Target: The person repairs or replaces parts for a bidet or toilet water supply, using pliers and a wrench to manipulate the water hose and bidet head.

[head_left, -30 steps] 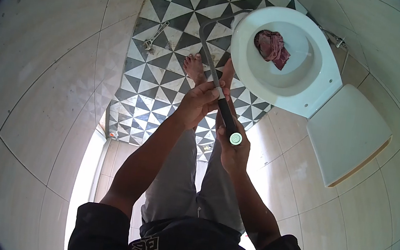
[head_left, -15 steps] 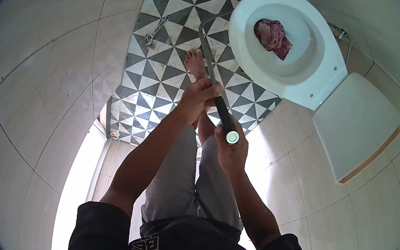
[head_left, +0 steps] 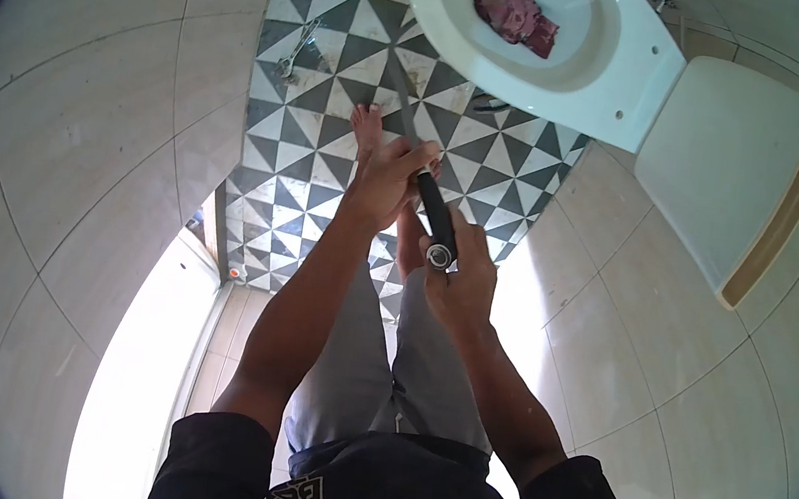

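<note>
A toilet auger [head_left: 439, 216] with a long grey metal tube and a black grip slants up and left in front of me. My left hand [head_left: 390, 183] is closed around the tube where it meets the grip. My right hand [head_left: 466, 284] wraps the lower end of the grip, near its round end cap. Beyond the hands stands a white toilet [head_left: 438, 33], with a crumpled dark red cloth [head_left: 519, 18] lying in its bowl. The tube's far end is near the bowl's left side, above the floor, and is hard to make out.
A metal wrench [head_left: 298, 49] lies on the black and white patterned floor [head_left: 318, 143] by the left wall. A small dark object [head_left: 491, 105] sits beside the toilet base. The white cistern [head_left: 698, 168] is at the right. Bright light comes through a doorway at lower left.
My view has shifted, so the toilet and cloth sit higher and further left. The auger has tilted, its end cap turning, and its curved far end shows less. Both hands keep their grip.
</note>
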Motion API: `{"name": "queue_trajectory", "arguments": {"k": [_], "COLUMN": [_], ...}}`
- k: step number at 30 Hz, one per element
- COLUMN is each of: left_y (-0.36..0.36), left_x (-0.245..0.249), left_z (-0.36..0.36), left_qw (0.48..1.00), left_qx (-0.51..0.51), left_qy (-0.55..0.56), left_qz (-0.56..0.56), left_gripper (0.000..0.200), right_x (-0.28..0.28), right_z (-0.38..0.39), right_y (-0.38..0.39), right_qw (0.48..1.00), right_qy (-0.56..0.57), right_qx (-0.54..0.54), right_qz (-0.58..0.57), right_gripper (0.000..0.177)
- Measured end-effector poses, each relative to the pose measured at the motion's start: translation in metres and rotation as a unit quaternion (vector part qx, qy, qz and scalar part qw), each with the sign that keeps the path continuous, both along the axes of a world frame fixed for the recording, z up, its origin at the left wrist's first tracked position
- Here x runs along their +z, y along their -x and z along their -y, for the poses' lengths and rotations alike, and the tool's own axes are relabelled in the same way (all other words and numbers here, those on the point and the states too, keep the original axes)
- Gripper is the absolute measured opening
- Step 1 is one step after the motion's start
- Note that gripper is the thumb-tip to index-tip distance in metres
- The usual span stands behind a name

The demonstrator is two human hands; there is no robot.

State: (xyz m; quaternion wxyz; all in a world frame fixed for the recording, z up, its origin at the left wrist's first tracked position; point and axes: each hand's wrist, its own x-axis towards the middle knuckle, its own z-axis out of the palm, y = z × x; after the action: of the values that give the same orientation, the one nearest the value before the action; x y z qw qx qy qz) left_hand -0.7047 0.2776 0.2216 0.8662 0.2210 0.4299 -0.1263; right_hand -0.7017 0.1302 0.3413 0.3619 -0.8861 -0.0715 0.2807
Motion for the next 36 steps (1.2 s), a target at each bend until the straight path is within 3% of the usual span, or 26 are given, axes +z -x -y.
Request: {"name": "queue_trajectory", "arguments": {"k": [3,4,5,8,11,12,13,15,16,17,18,19,20,23,24,25,26,27,29,32,34,35,36], "left_y": [0.004,0.005,0.009,0.010,0.021,0.018,0.019,0.019,0.019,0.023,0.031,0.037,0.043,0.055,0.057,0.057,0.058,0.055,0.048,0.052,0.053,0.054,0.053], "left_x": [-0.007,-0.010,-0.011,0.001,-0.020,-0.018,-0.018,-0.015,-0.017,-0.016,-0.017,-0.020,-0.023,-0.031,-0.035,-0.041,-0.046,-0.044,-0.031,-0.040,-0.047,-0.050,-0.052], "left_z": [0.007,0.003,0.000,-0.010,-0.018,-0.021,-0.019,-0.021,-0.023,-0.026,-0.027,-0.029,-0.033,-0.033,-0.033,-0.035,-0.036,-0.039,-0.048,-0.060,-0.071,-0.076,-0.082], "left_qw": [0.998,0.996,0.996,0.992,0.999,0.993,0.994,0.985,0.965,0.965,0.997,0.978,0.979,0.991,0.991,0.998,1.000,1.000,1.000,0.998,0.995,0.996,0.995], "left_qx": [-0.005,0.033,0.031,0.053,-0.021,-0.094,-0.090,-0.125,-0.201,-0.198,-0.063,0.074,0.053,0.054,0.057,0.013,-0.031,-0.030,0.011,0.037,0.043,0.042,0.040], "left_qy": [-0.027,0.074,0.073,0.102,0.012,-0.062,-0.063,-0.101,-0.143,-0.146,0.022,0.190,0.179,0.105,0.104,0.053,0.002,0.003,-0.019,0.041,0.085,0.082,0.078], "left_qz": [-0.053,0.033,0.031,0.059,0.026,-0.026,-0.027,-0.060,-0.088,-0.089,-0.024,0.044,0.084,0.069,0.068,0.036,0.004,0.003,-0.015,-0.006,0.008,-0.021,-0.051], "left_gripper": [0.018,0.023,0.023,0.020,0.020,0.023,0.023,0.024,0.025,0.025,0.027,0.031,0.039,0.032,0.032,0.028,0.024,0.024,0.022,0.026,0.027,0.027,0.026], "right_x": [-0.010,-0.015,-0.015,-0.007,-0.026,-0.025,-0.028,-0.035,-0.035,-0.039,-0.042,-0.045,-0.048,-0.044,-0.050,-0.050,-0.050,-0.044,-0.036,-0.034,-0.043,-0.047,-0.051], "right_z": [0.004,0.002,0.002,-0.008,-0.003,-0.008,-0.008,-0.005,-0.006,-0.008,-0.010,-0.011,-0.010,-0.013,-0.019,-0.019,-0.018,-0.025,-0.034,-0.048,-0.048,-0.047,-0.045], "right_y": [0.009,0.010,0.012,0.004,0.025,0.026,0.031,0.039,0.042,0.044,0.048,0.050,0.051,0.045,0.051,0.054,0.057,0.055,0.058,0.063,0.067,0.068,0.067], "right_qw": [0.999,0.998,0.998,0.956,0.923,0.984,0.984,0.999,0.999,0.999,0.998,0.989,0.989,0.893,0.930,0.930,0.985,0.998,0.996,0.990,0.955,0.955,0.923], "right_qy": [0.003,0.010,0.009,-0.133,-0.174,-0.075,-0.076,0.009,0.024,0.020,-0.009,-0.036,-0.037,-0.154,-0.107,-0.106,-0.059,-0.010,0.028,-0.084,-0.121,-0.118,-0.155], "right_qx": [-0.002,-0.005,-0.008,-0.183,-0.231,-0.115,-0.110,0.034,0.029,0.032,-0.040,-0.113,-0.110,-0.249,-0.203,-0.201,-0.072,0.060,0.083,-0.040,-0.132,-0.135,-0.186], "right_qz": [0.046,0.065,0.064,-0.187,-0.255,-0.113,-0.115,0.004,-0.011,-0.011,-0.051,-0.090,-0.089,-0.341,-0.288,-0.289,-0.145,0.005,-0.009,-0.101,-0.237,-0.235,-0.299], "right_gripper": [0.054,0.049,0.049,0.038,0.042,0.048,0.048,0.052,0.052,0.052,0.051,0.050,0.050,0.042,0.043,0.043,0.043,0.043,0.045,0.042,0.041,0.041,0.045]}}
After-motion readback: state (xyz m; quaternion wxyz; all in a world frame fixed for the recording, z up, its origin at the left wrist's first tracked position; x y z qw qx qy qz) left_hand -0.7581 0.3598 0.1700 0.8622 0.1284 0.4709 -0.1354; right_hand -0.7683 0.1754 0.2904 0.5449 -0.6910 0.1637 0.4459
